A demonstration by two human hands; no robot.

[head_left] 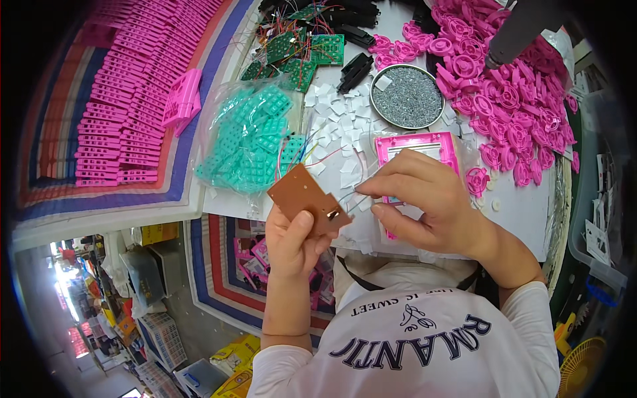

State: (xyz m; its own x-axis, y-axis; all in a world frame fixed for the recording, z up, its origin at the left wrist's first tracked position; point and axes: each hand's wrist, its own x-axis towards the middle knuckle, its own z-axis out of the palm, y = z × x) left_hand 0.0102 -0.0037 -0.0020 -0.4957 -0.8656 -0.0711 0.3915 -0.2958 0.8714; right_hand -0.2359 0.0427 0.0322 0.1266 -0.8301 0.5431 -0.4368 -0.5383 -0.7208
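A brown circuit board (302, 192) is gripped along its lower edge by my left hand (290, 245), the thumb lying on its flat face. Thin coloured wires (306, 151) run off behind the board's upper edge. My right hand (431, 202) is closed just right of the board, thumb and fingers near a thin wire (346, 196) at its corner, which the fingertips appear to pinch. Beneath that hand lies a pink plastic housing (450, 151) on the white tabletop, partly hidden by the hand and wrist.
Behind my hands are a bag of teal keypads (249, 132), scattered white squares (338, 109), a round tin of small screws (407, 96) and green circuit boards (327, 50). Pink ring-shaped parts (511, 99) heap up at right, beneath a dark arm (524, 33). Pink housings (126, 99) stand stacked at left.
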